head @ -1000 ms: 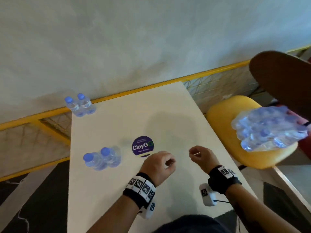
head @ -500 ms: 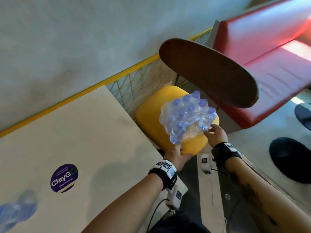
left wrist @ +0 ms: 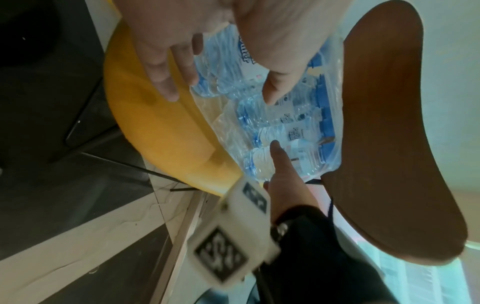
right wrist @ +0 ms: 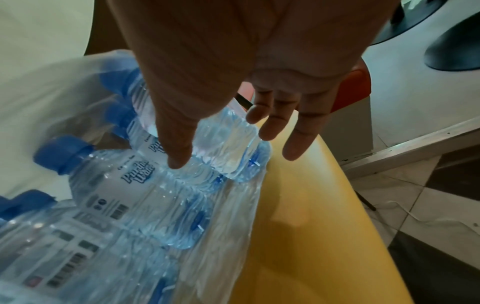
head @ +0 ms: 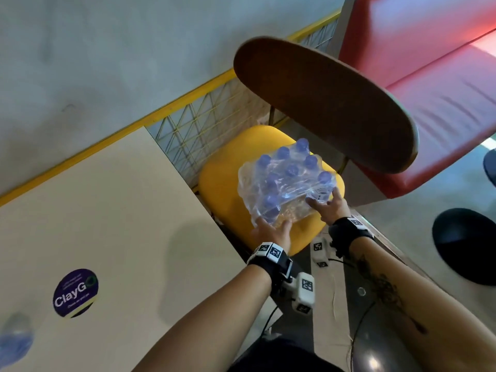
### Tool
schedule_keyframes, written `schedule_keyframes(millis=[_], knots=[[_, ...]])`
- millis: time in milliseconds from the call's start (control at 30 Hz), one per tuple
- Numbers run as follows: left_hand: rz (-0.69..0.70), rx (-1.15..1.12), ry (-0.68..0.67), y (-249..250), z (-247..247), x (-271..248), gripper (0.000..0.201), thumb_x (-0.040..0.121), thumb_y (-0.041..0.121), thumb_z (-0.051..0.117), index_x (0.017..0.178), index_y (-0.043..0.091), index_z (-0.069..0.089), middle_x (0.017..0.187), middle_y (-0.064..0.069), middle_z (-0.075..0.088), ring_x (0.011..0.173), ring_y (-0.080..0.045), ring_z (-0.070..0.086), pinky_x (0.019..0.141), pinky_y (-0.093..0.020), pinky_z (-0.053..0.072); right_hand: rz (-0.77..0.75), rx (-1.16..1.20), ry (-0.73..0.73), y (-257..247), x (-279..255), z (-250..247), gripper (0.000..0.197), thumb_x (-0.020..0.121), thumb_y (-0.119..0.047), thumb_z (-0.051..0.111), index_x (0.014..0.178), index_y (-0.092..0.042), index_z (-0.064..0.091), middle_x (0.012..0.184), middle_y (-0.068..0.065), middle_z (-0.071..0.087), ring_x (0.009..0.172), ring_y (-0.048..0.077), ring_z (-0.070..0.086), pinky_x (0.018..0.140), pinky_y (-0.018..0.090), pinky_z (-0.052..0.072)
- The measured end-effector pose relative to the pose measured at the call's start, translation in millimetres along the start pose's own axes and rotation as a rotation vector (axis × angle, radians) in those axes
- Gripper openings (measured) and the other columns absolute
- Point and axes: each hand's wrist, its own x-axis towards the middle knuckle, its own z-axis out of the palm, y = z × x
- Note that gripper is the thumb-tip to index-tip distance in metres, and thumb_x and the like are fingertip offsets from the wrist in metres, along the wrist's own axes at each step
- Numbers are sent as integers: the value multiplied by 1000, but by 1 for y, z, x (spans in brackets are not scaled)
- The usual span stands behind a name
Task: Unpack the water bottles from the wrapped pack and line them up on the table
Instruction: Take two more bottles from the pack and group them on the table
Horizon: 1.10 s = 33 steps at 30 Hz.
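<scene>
A: Where is the pack (head: 287, 183)?
B: Wrapped, on the chair (head: 222, 189). Left hand (head: 271, 233) and right hand (head: 328, 205), fingers straight, touch it.
A: Progress?
B: Bottles (head: 14, 342) blur at the desk (head: 107, 210)'s near left; most remain.

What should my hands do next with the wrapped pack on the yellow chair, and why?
Probably close both hands on the wrapped pack and lift it toward the table. The left hand and right hand are open at its near corners, and it sits on the yellow chair.

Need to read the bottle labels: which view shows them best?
Right wrist: a label faces the camera, its print and barcodes sharp. Left wrist shows labels smaller, partly behind the left hand. Head shows mostly the pack caps through the wrap.
</scene>
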Motion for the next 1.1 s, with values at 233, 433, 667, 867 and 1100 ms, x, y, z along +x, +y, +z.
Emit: schedule_keyframes(millis=[233, 433, 667, 867, 1100], knots=[[-6, 117, 129, 1, -2, 33, 104, 68, 86, 63, 140, 12, 52, 133, -12, 61, 117, -34, 65, 99, -47, 57, -134, -378, -25, -16, 1, -11, 74, 63, -76, 67, 113, -22, 61, 106, 8, 61, 89, 22, 54, 81, 34, 47], [248, 382, -93, 0, -34, 26, 80, 59, 99, 60, 105, 35, 72, 111, -1, 70, 100, -26, 73, 87, -42, 63, -262, -418, -143, -29, -32, -22, 40, 68, -46, 82, 100, -32, 62, 84, -6, 65, 75, 16, 61, 69, 29, 45], [497, 506, -364, -14, -136, -8, 56, 69, 50, 90, 114, 26, 68, 108, -8, 63, 101, -25, 60, 94, -40, 53, -384, -514, -381, -31, -120, -6, 40, 64, -50, 78, 99, -37, 64, 84, -9, 72, 80, 13, 68, 76, 37, 55], [445, 398, -160, -98, -261, -41, 36, 65, 39, 88, 94, 36, 67, 95, 8, 63, 88, -17, 62, 79, -30, 53, -493, -471, -661, -66, -196, 62, 53, 55, -37, 92, 99, -43, 63, 97, -11, 71, 90, 9, 68, 82, 35, 56], [279, 120, 201, -257, -406, -91, 45, 61, 37, 96, 96, 47, 70, 100, 14, 71, 93, 2, 67, 83, -15, 51, -798, -618, -901, -147, -300, 219, 65, 54, -58, 83, 111, -35, 62, 104, -14, 64, 95, 13, 64, 85, 36, 54]])
